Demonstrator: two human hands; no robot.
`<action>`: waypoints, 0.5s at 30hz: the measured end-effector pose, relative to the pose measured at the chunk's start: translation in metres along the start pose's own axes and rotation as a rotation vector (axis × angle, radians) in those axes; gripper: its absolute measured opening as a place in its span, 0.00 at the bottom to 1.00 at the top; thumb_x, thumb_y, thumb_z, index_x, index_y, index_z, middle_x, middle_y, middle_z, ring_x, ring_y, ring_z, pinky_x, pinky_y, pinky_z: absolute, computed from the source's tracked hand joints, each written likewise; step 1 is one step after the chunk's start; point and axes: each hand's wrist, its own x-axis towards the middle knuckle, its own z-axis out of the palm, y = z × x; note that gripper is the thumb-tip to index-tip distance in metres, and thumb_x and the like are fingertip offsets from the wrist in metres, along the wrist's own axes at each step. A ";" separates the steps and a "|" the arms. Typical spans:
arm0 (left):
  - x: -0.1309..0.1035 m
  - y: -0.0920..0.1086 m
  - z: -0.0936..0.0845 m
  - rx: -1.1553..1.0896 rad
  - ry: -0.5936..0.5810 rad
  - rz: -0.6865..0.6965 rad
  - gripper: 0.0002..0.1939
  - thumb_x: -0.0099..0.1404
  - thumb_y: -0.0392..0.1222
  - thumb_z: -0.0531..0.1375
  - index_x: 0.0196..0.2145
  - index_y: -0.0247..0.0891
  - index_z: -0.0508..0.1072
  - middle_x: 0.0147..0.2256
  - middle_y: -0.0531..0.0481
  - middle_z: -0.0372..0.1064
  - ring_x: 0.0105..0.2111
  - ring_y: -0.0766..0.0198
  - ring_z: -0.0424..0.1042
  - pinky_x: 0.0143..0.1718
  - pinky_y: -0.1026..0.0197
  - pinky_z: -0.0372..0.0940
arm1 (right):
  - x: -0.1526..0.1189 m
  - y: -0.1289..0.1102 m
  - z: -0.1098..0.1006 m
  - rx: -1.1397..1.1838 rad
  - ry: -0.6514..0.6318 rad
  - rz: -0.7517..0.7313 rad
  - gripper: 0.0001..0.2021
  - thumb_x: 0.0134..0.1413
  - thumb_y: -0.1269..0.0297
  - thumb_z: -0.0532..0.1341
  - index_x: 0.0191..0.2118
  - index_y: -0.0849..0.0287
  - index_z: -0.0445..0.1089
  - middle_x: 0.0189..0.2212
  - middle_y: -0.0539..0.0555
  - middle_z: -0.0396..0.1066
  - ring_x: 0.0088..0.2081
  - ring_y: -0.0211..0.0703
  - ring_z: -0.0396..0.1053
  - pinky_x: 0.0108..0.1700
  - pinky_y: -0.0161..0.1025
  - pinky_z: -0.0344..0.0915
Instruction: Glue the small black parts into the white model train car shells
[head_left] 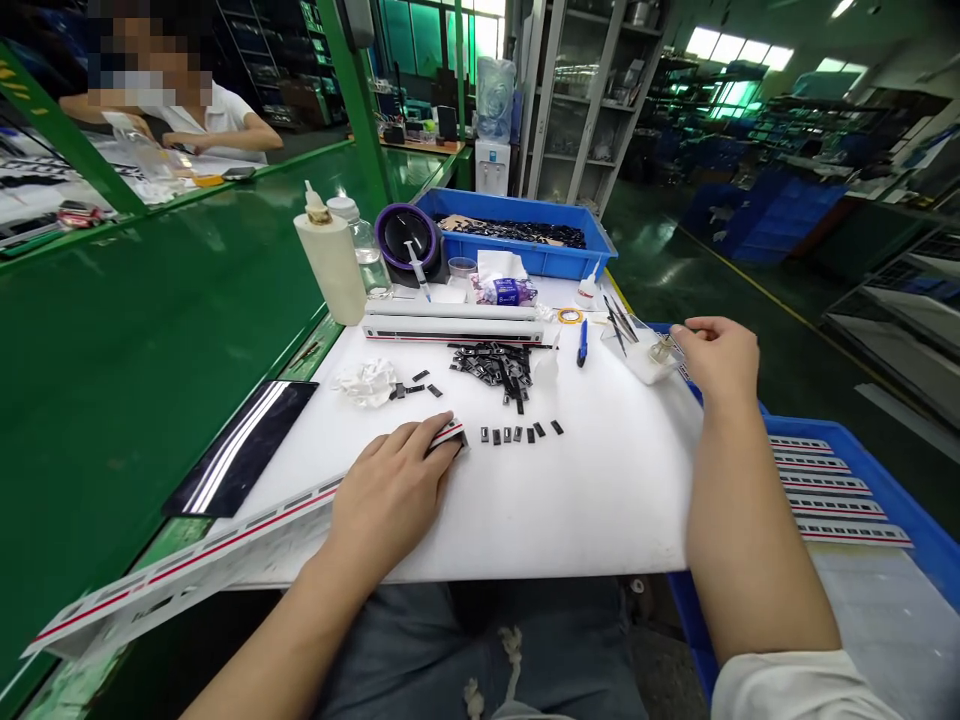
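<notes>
White board (pixel 600 500): train strip (pixel 225 545) under left hand (pixel 390 490).

- The left hand (pixel 390 490) covers the near end of the long white strip (pixel 187 565), whose far end runs past the frame edge.
- The right hand (pixel 716 360) pinches something too small to identify.
- The co-worker's face is blurred.

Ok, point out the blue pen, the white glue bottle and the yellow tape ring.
blue pen (pixel 582 343), head view, mid barrel
white glue bottle (pixel 332 265), head view, body
yellow tape ring (pixel 570 316), head view, rim
</notes>
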 end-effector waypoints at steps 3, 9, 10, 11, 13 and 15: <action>0.000 0.001 0.000 -0.003 0.004 -0.009 0.14 0.69 0.40 0.53 0.46 0.44 0.77 0.58 0.48 0.67 0.50 0.49 0.70 0.46 0.46 0.68 | 0.005 0.009 0.008 -0.041 -0.041 -0.018 0.11 0.42 0.59 0.67 0.32 0.60 0.77 0.22 0.51 0.70 0.26 0.44 0.66 0.38 0.45 0.65; 0.001 0.002 0.000 0.008 -0.015 -0.008 0.13 0.69 0.40 0.54 0.47 0.44 0.76 0.59 0.48 0.66 0.51 0.50 0.70 0.46 0.47 0.68 | 0.004 0.012 0.015 -0.002 0.120 -0.030 0.10 0.48 0.60 0.64 0.32 0.61 0.76 0.23 0.53 0.71 0.27 0.45 0.67 0.37 0.44 0.64; 0.001 0.002 0.000 0.008 -0.015 -0.010 0.13 0.69 0.40 0.54 0.47 0.44 0.76 0.59 0.49 0.66 0.51 0.51 0.70 0.46 0.47 0.68 | 0.003 0.011 0.014 -0.001 0.091 -0.022 0.08 0.46 0.61 0.65 0.30 0.60 0.75 0.22 0.53 0.70 0.27 0.46 0.67 0.38 0.44 0.63; 0.001 0.002 0.000 0.008 -0.014 -0.014 0.13 0.69 0.40 0.54 0.47 0.44 0.76 0.59 0.49 0.66 0.51 0.51 0.70 0.46 0.48 0.68 | 0.002 0.009 0.012 0.011 0.096 -0.019 0.06 0.44 0.63 0.66 0.28 0.60 0.74 0.21 0.52 0.69 0.26 0.46 0.66 0.37 0.44 0.63; 0.000 0.002 0.000 0.009 -0.011 -0.023 0.13 0.69 0.40 0.54 0.46 0.44 0.76 0.59 0.49 0.66 0.50 0.51 0.70 0.46 0.48 0.68 | -0.001 0.000 0.006 0.093 0.253 -0.027 0.04 0.45 0.64 0.64 0.26 0.58 0.71 0.21 0.51 0.66 0.27 0.45 0.64 0.37 0.44 0.60; 0.000 0.002 0.000 0.006 -0.010 -0.026 0.13 0.69 0.39 0.53 0.46 0.44 0.76 0.59 0.49 0.66 0.50 0.51 0.70 0.46 0.48 0.68 | -0.006 -0.015 -0.002 0.264 0.362 -0.013 0.04 0.50 0.64 0.60 0.28 0.55 0.67 0.23 0.50 0.62 0.26 0.42 0.60 0.34 0.43 0.58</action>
